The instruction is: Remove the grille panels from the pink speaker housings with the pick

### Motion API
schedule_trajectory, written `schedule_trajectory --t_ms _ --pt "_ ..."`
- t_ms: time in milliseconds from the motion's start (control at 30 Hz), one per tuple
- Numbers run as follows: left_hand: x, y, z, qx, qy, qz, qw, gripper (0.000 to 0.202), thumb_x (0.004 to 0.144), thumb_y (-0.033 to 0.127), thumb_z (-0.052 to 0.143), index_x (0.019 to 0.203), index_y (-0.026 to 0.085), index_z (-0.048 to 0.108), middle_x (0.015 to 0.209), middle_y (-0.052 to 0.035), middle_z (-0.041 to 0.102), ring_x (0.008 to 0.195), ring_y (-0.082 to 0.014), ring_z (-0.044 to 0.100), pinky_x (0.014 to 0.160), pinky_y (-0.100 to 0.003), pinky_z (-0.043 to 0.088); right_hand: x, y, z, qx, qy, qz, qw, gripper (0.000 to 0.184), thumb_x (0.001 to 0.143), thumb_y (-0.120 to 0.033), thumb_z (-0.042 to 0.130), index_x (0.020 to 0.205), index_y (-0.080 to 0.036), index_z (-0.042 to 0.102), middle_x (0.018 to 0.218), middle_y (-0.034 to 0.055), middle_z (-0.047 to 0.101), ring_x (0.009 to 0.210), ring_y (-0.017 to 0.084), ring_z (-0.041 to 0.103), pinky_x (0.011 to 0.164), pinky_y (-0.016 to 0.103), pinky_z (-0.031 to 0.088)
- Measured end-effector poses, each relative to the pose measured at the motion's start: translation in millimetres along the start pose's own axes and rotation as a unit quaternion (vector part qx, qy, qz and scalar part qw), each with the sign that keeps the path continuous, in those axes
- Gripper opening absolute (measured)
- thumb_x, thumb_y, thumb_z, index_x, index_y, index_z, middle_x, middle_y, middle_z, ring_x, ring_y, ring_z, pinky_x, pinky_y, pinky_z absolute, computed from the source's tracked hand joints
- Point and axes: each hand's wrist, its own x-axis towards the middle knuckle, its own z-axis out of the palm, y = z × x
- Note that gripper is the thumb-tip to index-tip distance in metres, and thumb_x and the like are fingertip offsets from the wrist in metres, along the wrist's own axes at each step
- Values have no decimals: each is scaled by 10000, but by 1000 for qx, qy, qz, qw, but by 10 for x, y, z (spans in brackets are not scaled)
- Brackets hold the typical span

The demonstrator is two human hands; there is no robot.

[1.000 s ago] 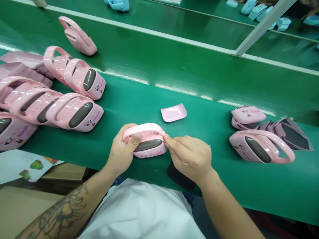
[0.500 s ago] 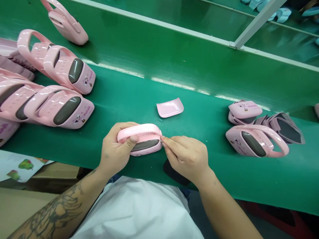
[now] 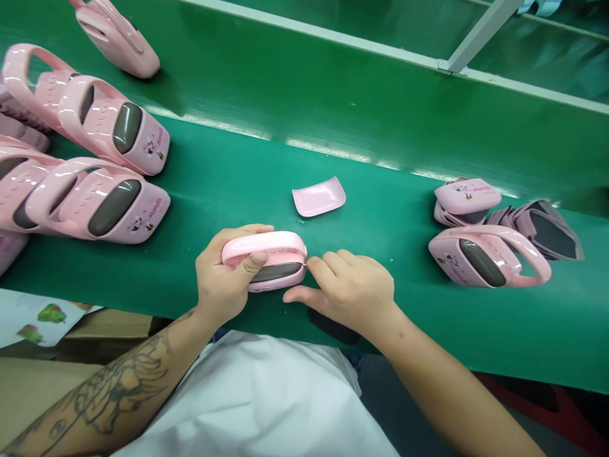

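My left hand (image 3: 223,273) grips a pink plastic handled case (image 3: 280,249), its thumb lying across the case's front above a grey oval window. The fingers wrap behind the handle. My right hand (image 3: 347,292) sits just right of the case, with the fingertips at its right end and the thumb spread low toward the belt. A tiny glint shows at those fingertips, too small to name. Beyond the case, a shallow pink plastic tray-shaped piece (image 3: 318,197) lies loose on the belt, out of reach of neither hand's fingers touching it.
A green conveyor belt (image 3: 247,152) runs across the view. Several pink cases (image 3: 114,203) lie at the left, and more pink cases (image 3: 485,257) lie at the right. A white rail (image 3: 361,41) edges the belt. Printed paper (image 3: 40,317) and cardboard sit below the near edge.
My right thumb has parted from the fingers and swung left below the case. The view has shifted, so the belt items sit higher and further left. My left hand keeps its grip.
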Motion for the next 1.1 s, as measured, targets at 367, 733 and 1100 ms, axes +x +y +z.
schedule_trajectory --t_ms 367,733,1100 --pt "79 -100 -48 -5 -26 -96 995 462 850 674 860 987 239 788 1052 -65 836 920 -271 761 769 -383 603 82 207 311 40 48 -75 995 690 1036 -788 536 638 -226 561 506 -40 486 500 129 411 558 361 120" --pt "164 22 -45 40 -67 -85 993 476 851 686 842 966 226 806 1034 -78 842 975 -300 772 865 -419 611 59 322 321 107 -30 -98 989 687 1020 -813 536 634 -246 591 531 -27 411 551 155 327 555 374 121" --pt "237 -4 -124 10 -99 -133 986 468 848 631 830 1032 203 793 993 -74 818 892 -286 742 758 -378 577 73 659 222 82 -74 102 989 481 1138 -495 444 833 -230 705 754 30 634 697 181 551 591 346 280"
